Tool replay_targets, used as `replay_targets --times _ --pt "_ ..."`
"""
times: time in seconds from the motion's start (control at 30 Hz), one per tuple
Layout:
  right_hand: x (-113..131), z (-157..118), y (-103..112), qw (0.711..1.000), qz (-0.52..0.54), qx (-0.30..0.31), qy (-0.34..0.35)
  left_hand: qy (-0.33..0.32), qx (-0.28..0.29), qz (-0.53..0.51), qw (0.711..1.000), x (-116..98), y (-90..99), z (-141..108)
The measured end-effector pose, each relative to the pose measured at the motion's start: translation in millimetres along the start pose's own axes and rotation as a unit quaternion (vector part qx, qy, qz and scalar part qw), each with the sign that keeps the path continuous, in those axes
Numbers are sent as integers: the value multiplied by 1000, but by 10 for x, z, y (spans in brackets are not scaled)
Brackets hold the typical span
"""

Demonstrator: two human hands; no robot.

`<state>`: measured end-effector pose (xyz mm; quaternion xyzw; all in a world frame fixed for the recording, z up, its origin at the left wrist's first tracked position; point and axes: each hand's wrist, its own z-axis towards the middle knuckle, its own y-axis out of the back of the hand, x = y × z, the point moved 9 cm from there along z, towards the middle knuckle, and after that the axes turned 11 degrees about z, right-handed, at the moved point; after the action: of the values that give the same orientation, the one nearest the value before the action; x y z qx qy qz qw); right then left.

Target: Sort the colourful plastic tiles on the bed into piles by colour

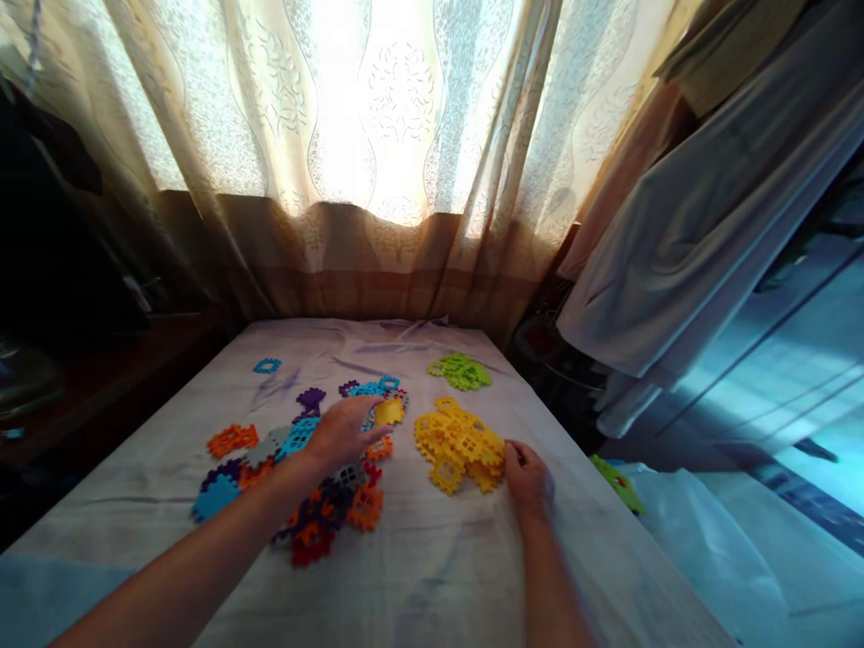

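Head view: left hand (341, 434) pinches yellow tile (389, 412); best gripped by edges, clear of mixed pile (297, 438) beneath. Right hand (528, 479) curled, yellow pile (463, 441) just left; can't tell if gripping.

The yellow piece (390, 413) at the left hand (342, 434) is smooth, faintly glossy plastic, as is the yellow heap (460, 439) beside the right hand (528, 479); the sheet (432, 567) under both hands is creased, matt cloth; beyond them hangs a partly sheer fabric curtain (378, 180), and right of them, matt cloth garments (665, 243)
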<state>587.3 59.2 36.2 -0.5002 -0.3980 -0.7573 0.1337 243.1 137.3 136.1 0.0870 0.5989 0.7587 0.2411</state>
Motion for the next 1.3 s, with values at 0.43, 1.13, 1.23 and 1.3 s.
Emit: replay_targets --times 0.43,1.13,1.23,1.3 --pt "58 -12 0 1000 12 -13 20 -82 30 16 996 -1221 -606 144" --pt "231 -165 -517 978 -55 78 183 48 170 145 974 45 -1026 867" --pt "268 -231 -608 969 -91 142 179 47 170 150 973 200 -908 656" --pt "316 -293 -635 961 -113 173 185 48 172 151 972 308 -813 492"
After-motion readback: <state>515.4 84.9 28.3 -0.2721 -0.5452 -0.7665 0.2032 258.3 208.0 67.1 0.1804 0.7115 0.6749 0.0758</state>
